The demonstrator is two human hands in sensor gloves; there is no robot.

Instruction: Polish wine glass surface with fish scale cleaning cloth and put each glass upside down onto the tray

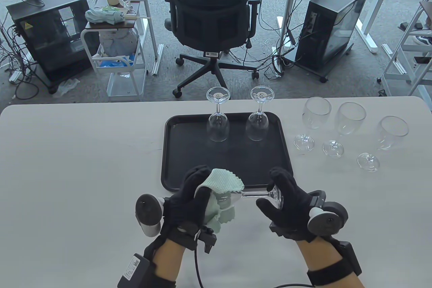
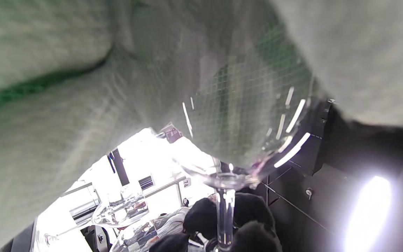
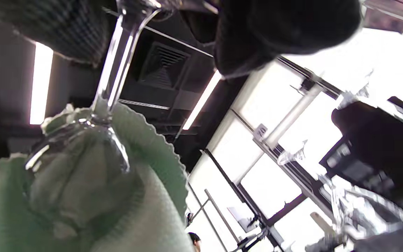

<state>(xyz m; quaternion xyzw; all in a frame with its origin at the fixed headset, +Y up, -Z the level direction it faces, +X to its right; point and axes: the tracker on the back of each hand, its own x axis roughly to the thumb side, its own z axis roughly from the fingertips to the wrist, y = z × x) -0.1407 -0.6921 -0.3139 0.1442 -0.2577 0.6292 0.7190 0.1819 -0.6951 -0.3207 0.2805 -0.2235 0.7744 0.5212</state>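
Observation:
A wine glass (image 1: 251,194) lies on its side in the air near the table's front, just in front of the black tray (image 1: 189,153). My right hand (image 1: 285,200) grips its foot and stem end. My left hand (image 1: 195,193) wraps the pale green cleaning cloth (image 1: 222,183) round the bowl. The left wrist view shows the bowl (image 2: 243,140) with cloth (image 2: 65,105) behind and around it; the right wrist view shows the stem (image 3: 112,73) running into the cloth-wrapped bowl (image 3: 79,175). Two glasses (image 1: 218,122) (image 1: 258,121) stand upside down at the tray's back.
Three upright wine glasses (image 1: 312,122) (image 1: 347,126) (image 1: 388,139) stand on the table to the right of the tray. Beyond the table's far edge are an office chair (image 1: 212,14), a small cart (image 1: 118,55) and computer cases on the floor.

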